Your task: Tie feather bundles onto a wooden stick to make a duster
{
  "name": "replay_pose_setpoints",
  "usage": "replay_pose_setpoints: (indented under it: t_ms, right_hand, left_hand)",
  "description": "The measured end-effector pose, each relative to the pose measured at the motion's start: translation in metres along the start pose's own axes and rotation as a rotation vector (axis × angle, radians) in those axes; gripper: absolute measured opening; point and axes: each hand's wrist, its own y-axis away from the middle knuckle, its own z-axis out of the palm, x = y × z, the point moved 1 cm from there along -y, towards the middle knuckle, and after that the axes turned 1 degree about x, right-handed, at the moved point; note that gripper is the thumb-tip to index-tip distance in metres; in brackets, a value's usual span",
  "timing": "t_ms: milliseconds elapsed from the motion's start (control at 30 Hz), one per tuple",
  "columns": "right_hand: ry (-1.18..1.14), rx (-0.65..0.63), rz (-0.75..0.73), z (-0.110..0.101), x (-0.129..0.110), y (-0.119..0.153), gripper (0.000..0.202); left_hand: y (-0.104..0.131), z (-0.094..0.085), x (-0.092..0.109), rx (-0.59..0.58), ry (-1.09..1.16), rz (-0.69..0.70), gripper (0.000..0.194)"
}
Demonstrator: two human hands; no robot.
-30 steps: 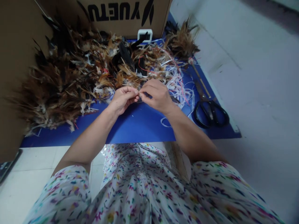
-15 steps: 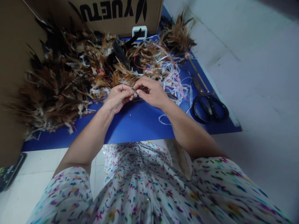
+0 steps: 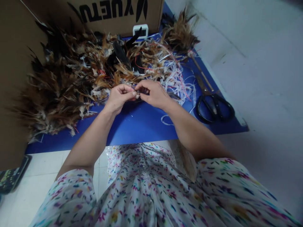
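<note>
My left hand (image 3: 120, 98) and my right hand (image 3: 152, 94) meet over the near part of the blue table top (image 3: 142, 126). Between their fingertips is a small feather bunch (image 3: 137, 95), its pale, fluffy quill end showing; the rest is mostly hidden by the fingers. The left thumb and index finger pinch it from one side. My right thumb and bent fingers close on it from the other. Just beyond the hands spreads a heap of brown and black feathers (image 3: 78, 72). White and pink plastic strings (image 3: 176, 77) lie in a tangle right of the right hand.
Black-handled scissors (image 3: 214, 108) lie at the right by a thin stick (image 3: 202, 74) with a feather bundle (image 3: 181, 34) at its far end. A cardboard box (image 3: 123, 15) and a small white digital display (image 3: 140, 32) stand at the back. Another cardboard surface (image 3: 14, 88) borders the left.
The camera view has shifted slightly. Both hands stay together at the same spot, with the right fingers and left fingers a little more closed around the small feather bunch.
</note>
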Motion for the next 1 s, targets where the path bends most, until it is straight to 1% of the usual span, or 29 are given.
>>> replay_pose_setpoints:
  t_ms: [167, 367, 533, 633, 767, 900, 1000]
  right_hand:
    - [-0.027, 0.026, 0.048, 0.0, 0.0, 0.0, 0.005]
    - [-0.053, 0.024, 0.073, -0.001, -0.001, 0.0, 0.008]
    - [-0.053, 0.018, 0.109, -0.002, -0.006, 0.0, 0.006]
    - [-0.068, 0.06, 0.15, -0.002, -0.007, -0.001, 0.005]
    - [-0.169, 0.108, 0.215, 0.001, -0.001, -0.002, 0.008]
    - [-0.331, 0.083, 0.329, 0.005, 0.003, -0.003, 0.009]
    - [-0.393, 0.079, 0.342, 0.004, 0.002, -0.003, 0.012]
  left_hand:
    - [0.0, 0.002, 0.0, 0.057, -0.028, 0.114, 0.047]
    - [0.002, 0.004, 0.001, 0.09, -0.087, 0.189, 0.039]
    - [0.003, 0.005, 0.001, 0.124, -0.154, 0.219, 0.035]
    - [0.004, 0.007, 0.001, 0.144, -0.183, 0.256, 0.033]
    - [0.005, 0.009, 0.0, 0.16, -0.201, 0.309, 0.03]
    - [0.008, 0.011, -0.001, 0.185, -0.222, 0.336, 0.026]
    - [0.008, 0.011, -0.002, 0.199, -0.225, 0.356, 0.023]
